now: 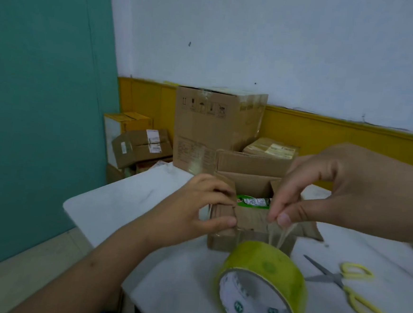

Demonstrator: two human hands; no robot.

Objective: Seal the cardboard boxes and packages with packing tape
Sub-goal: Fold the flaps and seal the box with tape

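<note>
A small open cardboard box (252,223) stands on the white table (122,204), its flaps up, with a green packet (252,201) inside. My left hand (196,210) grips the box's left flap between thumb and fingers. My right hand (341,191) pinches the free end of clear tape (278,232), which stretches down to the yellow-green tape roll (261,289). The roll hangs in front of the box, near the camera.
Yellow-handled scissors (346,286) lie open on the table to the right of the roll. A tall sealed carton (212,129) and several smaller boxes (142,146) are stacked behind the table against the wall. A teal wall runs along the left.
</note>
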